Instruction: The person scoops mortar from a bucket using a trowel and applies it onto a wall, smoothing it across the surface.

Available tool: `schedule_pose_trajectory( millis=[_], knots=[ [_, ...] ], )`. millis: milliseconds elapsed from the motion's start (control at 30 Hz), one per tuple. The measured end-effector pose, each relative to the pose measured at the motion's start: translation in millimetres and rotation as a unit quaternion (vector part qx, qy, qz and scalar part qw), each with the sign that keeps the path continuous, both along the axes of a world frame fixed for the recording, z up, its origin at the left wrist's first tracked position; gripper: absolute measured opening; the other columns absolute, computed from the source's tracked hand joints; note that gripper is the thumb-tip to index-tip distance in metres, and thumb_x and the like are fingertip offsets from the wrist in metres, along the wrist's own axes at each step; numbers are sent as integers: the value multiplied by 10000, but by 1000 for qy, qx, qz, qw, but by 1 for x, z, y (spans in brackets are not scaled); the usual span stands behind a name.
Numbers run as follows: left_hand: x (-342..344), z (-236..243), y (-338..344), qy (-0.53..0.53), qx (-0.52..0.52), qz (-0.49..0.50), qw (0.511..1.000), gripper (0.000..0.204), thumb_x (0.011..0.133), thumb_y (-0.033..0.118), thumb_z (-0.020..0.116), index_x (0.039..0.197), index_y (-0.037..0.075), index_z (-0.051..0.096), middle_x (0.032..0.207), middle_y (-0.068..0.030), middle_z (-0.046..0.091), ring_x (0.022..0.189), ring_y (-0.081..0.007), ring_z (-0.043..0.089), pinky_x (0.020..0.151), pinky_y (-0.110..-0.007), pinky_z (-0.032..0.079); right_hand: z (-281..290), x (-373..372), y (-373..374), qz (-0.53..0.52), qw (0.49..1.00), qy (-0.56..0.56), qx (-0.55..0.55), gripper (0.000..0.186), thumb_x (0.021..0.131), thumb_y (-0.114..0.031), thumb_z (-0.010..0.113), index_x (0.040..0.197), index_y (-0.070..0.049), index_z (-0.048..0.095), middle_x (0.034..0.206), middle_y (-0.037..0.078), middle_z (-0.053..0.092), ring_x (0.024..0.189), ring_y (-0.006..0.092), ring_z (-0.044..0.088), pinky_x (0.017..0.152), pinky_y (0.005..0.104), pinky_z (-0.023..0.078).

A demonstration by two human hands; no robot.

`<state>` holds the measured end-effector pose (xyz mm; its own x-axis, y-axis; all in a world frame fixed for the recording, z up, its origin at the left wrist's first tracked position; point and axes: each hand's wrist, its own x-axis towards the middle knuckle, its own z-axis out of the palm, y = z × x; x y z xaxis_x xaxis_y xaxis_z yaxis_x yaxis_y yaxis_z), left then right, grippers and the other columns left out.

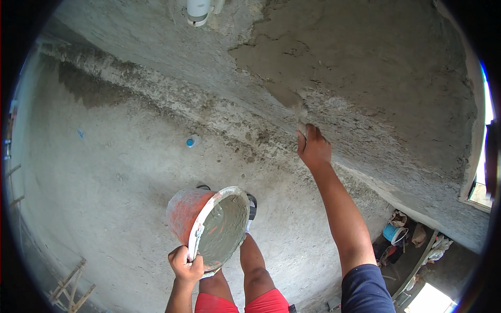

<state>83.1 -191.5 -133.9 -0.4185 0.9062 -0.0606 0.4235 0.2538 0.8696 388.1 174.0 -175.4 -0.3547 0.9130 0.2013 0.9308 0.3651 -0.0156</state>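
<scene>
Rough-cut wooden poles [70,287] stand joined on a bare grey concrete floor [120,182] at the lower left of a room with plaster going on its wall. To their right, a person's left hand [186,265] closes its fingers tightly over the near-left edge of a smeared, orange-red round bucket [182,211], which hangs tilted in front of the legs, its pale rim facing up and right. Wet grey mortar [224,232] fills much of the bucket. Beyond it, a small clear bottle with a blue cap [193,141] lies on the floor, while a white cylindrical fitting [198,9] shows at the top edge. Red shorts [265,301] show below the bucket. Farther right, the bare right hand [315,148] pinches a pale, blurred hand tool [301,113] between thumb and fingers at the lower edge of a broad dark-grey coat of plaster [360,62]; whether the tool touches the wall cannot be told. A navy-blue sleeve [368,289] covers the upper arm, and a light-blue bucket [394,233] sits amid clutter at lower right.
</scene>
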Motion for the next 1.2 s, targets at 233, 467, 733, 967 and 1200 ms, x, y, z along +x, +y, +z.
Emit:
schedule_pose_trajectory(
  millis=[233,467,733,967,1200],
  knots=[
    [4,-1,-6,-13,6,2,1000,254,669,-27,589,607,55,356,504,-92,385,402,-247,385,439,-382,282,34,-6,-17,52,992,114,26,402,958,-335,640,1211,-32,564,992,186,677,791,404,696,621,474,578],
    [7,1,-5,14,-5,-5,1000,248,642,-5,585,588,56,350,483,-112,393,382,-290,419,415,-384,317,72,-63,8,25,996,73,46,379,947,-322,656,1170,-31,561,925,185,663,757,392,695,618,466,576],
    [8,-1,-6,1,2,2,1000,232,635,-19,563,589,53,347,482,-103,385,381,-275,405,418,-376,314,38,-1,-22,0,999,-28,-43,387,941,-314,663,1194,-43,554,961,174,673,761,378,698,598,460,569],
    [9,1,0,3,1,5,1000,239,631,-23,560,581,51,338,480,-110,386,381,-281,401,419,-377,315,84,7,-9,7,992,86,91,369,934,-268,664,1200,-42,545,967,179,670,785,413,683,606,475,559],
    [9,29,3,0,5,15,1000,238,647,-8,587,586,45,364,489,-124,413,394,-297,422,425,-387,327,22,113,-84,-164,984,30,-57,354,957,-299,629,1137,-3,551,948,264,672,795,472,669,654,542,547]
  ],
)
